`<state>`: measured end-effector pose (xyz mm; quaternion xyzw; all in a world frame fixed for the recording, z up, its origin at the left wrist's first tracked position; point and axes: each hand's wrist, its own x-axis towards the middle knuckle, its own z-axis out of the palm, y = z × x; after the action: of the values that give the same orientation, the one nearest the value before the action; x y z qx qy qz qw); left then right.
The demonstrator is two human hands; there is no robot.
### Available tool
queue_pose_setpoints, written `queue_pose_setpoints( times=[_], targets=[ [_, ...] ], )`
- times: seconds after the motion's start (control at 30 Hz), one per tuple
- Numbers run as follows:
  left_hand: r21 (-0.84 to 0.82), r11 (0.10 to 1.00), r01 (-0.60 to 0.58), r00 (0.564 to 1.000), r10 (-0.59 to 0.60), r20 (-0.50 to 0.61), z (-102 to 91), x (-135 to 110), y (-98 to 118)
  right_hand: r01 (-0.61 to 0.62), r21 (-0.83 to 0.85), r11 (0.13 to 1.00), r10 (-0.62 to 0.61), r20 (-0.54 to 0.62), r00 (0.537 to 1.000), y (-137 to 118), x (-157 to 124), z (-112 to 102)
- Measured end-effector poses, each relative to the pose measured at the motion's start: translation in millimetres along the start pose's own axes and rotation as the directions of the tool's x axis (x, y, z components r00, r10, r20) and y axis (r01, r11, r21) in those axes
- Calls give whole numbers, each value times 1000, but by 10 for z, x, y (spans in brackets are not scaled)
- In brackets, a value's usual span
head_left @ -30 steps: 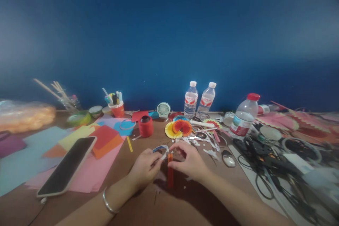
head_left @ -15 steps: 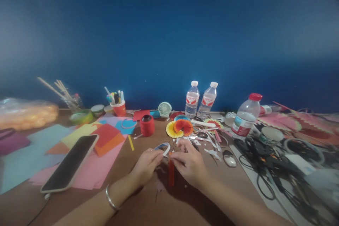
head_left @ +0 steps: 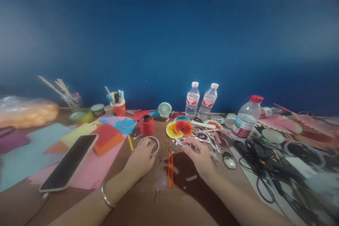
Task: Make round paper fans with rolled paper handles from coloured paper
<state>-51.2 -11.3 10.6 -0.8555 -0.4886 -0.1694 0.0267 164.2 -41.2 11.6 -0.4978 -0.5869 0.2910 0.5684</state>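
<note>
My left hand point(head_left: 140, 157) is closed on a roll of tape point(head_left: 156, 144), a pale ring held just in front of the red spool point(head_left: 147, 125). My right hand point(head_left: 198, 155) is apart from it, fingers stretched forward and slightly spread over small white scraps point(head_left: 179, 142). Its fingertips are close to those scraps; I cannot tell whether they touch. Between the hands, a narrow folded strip of orange paper point(head_left: 170, 171) lies lengthwise on the brown table point(head_left: 148, 201). A small pale strip point(head_left: 191, 178) lies to its right.
Yellow and orange paper rosettes point(head_left: 182, 128), water bottles point(head_left: 192, 100) and a small fan point(head_left: 164, 109) stand or lie behind. Coloured paper point(head_left: 108, 137) and a phone point(head_left: 70, 162) are left. A computer mouse point(head_left: 229, 160), a red-capped bottle point(head_left: 246, 118) and black cables point(head_left: 265, 164) are right.
My left hand has moved left and away with the tape roll. My right hand has let go of the orange strip and shifted right. The pale strip now shows on the table.
</note>
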Motion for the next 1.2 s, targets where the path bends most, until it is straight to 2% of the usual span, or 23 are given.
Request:
queue_pose_setpoints(
  times=[0.07, 0.13, 0.17, 0.23, 0.27, 0.3, 0.33, 0.5, 0.6, 0.7, 0.8, 0.9, 1.0, 1.1, 1.2],
  targets=[
    [38, 999, -22, 998, 25, -56, -37, -9, 38, -8, 3, 1000, 8, -23, 1000, 4, 0, 10],
    [39, 988, -147, 987, 149, -61, -101, -16, 97, -8, -19, 1000, 7, -47, 999, 1, 4, 9],
    [8, 964, -265, 964, 266, -26, -136, -19, 132, -10, -39, 999, 8, -61, 998, -2, 7, 5],
    [-103, 869, -485, 869, 492, 56, -197, -27, 198, -15, -82, 997, 9, -84, 996, -7, 14, -9],
    [-151, 831, -536, 829, 552, 91, -219, -31, 224, -14, -97, 995, 5, -91, 996, -10, 17, -19],
    [-182, 812, -555, 807, 578, 119, -236, -36, 243, -7, -104, 995, -2, -94, 996, -15, 19, -29],
    [-195, 813, -549, 804, 577, 142, -248, -43, 255, 1, -105, 994, -11, -91, 996, -21, 20, -39],
    [-137, 870, -473, 847, 492, 199, -253, -156, 297, 3, -61, 998, -5, -18, 1000, -56, 23, -89],
    [-35, 908, -417, 879, 413, 238, -209, -349, 365, -109, -41, 993, 111, 46, 993, -101, 15, -104],
    [59, 924, -377, 903, 353, 246, -142, -590, 465, -262, -57, 963, 266, 107, 958, -203, -16, -94],
    [66, 906, -417, 885, 389, 256, -85, -770, 562, -350, -108, 930, 366, 243, 898, -336, -91, -48],
    [45, 901, -432, 876, 407, 257, -58, -826, 615, -271, -175, 946, 320, 401, 858, -393, -212, 23],
    [-28, 914, -404, 880, 397, 261, -94, -783, 613, -43, -325, 945, 190, 436, 880, -322, -344, 80],
    [-183, 949, -256, 904, 302, 302, -191, -700, 574, 76, -428, 901, 136, 445, 885, -199, -436, 102],
    [-368, 927, -78, 916, 212, 340, -274, -608, 502, 78, -421, 903, 165, 510, 844, -122, -469, 112]
  ],
)
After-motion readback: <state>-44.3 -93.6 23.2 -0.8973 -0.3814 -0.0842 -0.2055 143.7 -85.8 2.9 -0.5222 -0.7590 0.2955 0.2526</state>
